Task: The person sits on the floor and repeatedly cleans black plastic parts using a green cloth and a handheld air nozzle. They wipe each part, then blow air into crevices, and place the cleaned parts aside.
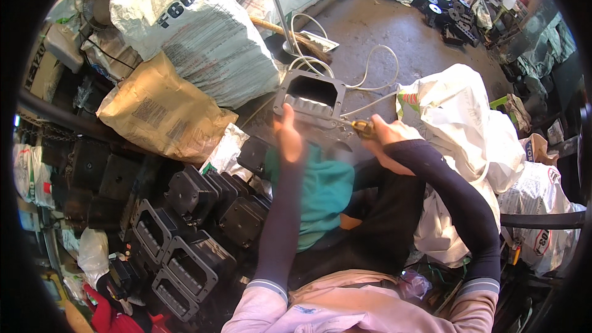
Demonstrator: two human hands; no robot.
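Note:
A black plastic housing [308, 106], boxy with a wide rectangular opening and ribs inside, is held up in front of me. My left hand [288, 135] grips its near left corner, thumb up along the rim; the fingers are partly hidden and a little blurred. Closed around a small yellow-handled tool [362, 127] is my right hand [393, 139]. The tool's thin tip points left and reaches the housing's near right corner; its exact kind is unclear. Below the hands, a teal cloth [314, 200] lies over my lap.
Several similar black housings [185, 271] are stacked at my left. A brown paper sack [163, 111] and a large white sack [197, 37] stand beyond them. A white bag [456, 111] sits at my right. A pale cable [373, 88] loops across the floor; black parts [441, 6] lie far right.

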